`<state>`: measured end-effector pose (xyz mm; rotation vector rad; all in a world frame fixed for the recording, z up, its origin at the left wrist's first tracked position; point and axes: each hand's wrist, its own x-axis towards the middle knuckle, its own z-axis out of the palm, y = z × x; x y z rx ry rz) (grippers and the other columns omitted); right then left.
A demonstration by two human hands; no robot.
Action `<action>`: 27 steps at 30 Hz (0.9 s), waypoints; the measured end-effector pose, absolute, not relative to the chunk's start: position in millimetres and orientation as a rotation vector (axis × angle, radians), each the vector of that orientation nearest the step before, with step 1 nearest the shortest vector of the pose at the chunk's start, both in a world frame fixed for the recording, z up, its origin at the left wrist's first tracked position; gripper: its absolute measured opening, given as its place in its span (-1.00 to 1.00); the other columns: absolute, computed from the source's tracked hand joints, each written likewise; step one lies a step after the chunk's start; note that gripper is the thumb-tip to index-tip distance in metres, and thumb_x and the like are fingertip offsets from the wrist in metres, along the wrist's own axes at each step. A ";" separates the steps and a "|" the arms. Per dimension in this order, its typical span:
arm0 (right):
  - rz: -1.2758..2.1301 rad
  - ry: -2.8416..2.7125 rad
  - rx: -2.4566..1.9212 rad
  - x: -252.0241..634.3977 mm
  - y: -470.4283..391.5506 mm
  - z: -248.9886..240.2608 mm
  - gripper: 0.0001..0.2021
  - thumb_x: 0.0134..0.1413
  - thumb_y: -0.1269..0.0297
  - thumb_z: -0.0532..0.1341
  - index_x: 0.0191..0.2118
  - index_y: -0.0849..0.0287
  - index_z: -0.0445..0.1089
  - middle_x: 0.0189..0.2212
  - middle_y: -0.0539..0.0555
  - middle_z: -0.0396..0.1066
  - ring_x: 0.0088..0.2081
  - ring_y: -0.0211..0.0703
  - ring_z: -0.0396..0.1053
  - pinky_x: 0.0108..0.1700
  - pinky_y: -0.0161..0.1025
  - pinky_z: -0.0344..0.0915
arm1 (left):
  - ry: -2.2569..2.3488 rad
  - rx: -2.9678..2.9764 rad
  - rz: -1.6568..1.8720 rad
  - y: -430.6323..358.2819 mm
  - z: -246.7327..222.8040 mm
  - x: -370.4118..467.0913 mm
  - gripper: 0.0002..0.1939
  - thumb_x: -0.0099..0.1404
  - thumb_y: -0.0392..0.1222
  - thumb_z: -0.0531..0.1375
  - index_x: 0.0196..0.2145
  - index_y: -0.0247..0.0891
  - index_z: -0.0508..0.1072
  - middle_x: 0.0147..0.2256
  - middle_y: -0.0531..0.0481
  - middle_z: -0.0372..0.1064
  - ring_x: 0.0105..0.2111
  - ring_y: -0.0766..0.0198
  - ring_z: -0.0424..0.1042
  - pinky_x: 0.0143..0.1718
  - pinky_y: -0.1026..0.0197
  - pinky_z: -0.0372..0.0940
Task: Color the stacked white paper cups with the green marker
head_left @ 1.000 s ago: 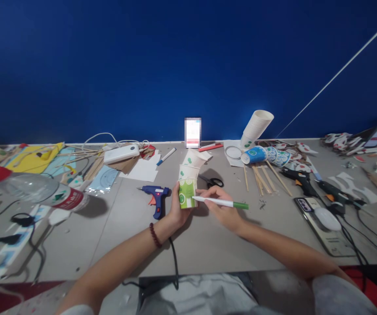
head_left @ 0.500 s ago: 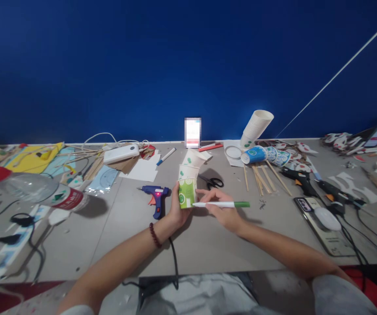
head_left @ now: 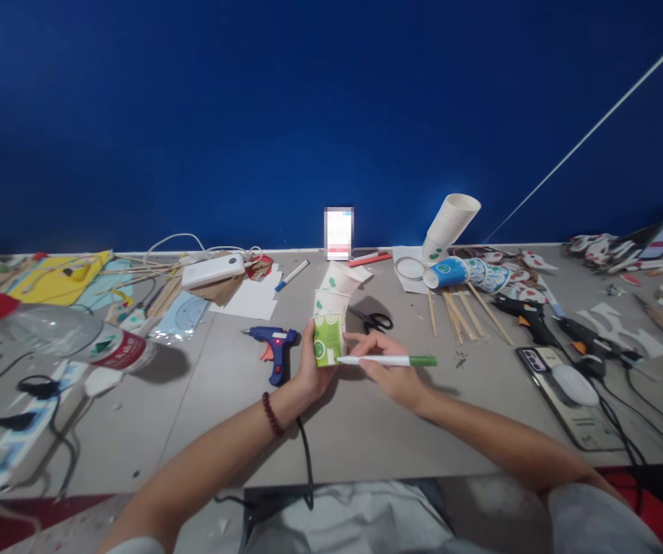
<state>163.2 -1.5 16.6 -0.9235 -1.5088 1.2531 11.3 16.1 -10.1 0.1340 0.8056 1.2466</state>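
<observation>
My left hand (head_left: pixel 310 368) is wrapped round the lower end of a curved chain of paper cups (head_left: pixel 332 305). Its bottom cup is coloured green with a small white patch; the upper ones are white with green marks. My right hand (head_left: pixel 392 375) pinches a white marker with a green end (head_left: pixel 386 360), its tip at the green cup's lower right. Whether the tip touches the surface, I cannot tell. Left of the cups lies a blue glue gun (head_left: pixel 274 348). Black scissors (head_left: pixel 373 318) lie behind my right hand, partly hidden by the cups.
A tilted stack of paper cups (head_left: pixel 451 225) and a blue-patterned cup chain (head_left: pixel 465 274) stand at the back right. Wooden sticks (head_left: pixel 463 315), black glue guns (head_left: pixel 531 317) and a phone (head_left: pixel 565 400) lie right. To the left are a plastic bottle (head_left: pixel 60 332) and a power strip (head_left: pixel 34 427).
The marker in my right hand has shifted very slightly to the left. My left hand and the cups have hardly moved.
</observation>
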 end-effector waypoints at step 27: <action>1.304 -1.500 -0.941 164.3 -2.1 17.2 -0.89 0.01 0.26 0.32 -0.44 0.11 0.40 -0.19 0.19 0.58 0.08 0.16 0.47 0.06 0.06 0.38 | 0.804 0.148 1.244 16.6 -10.6 12.2 -0.53 0.13 0.23 0.25 -0.37 -0.32 0.49 -0.53 0.00 0.45 -0.59 0.29 0.38 -0.51 0.25 0.29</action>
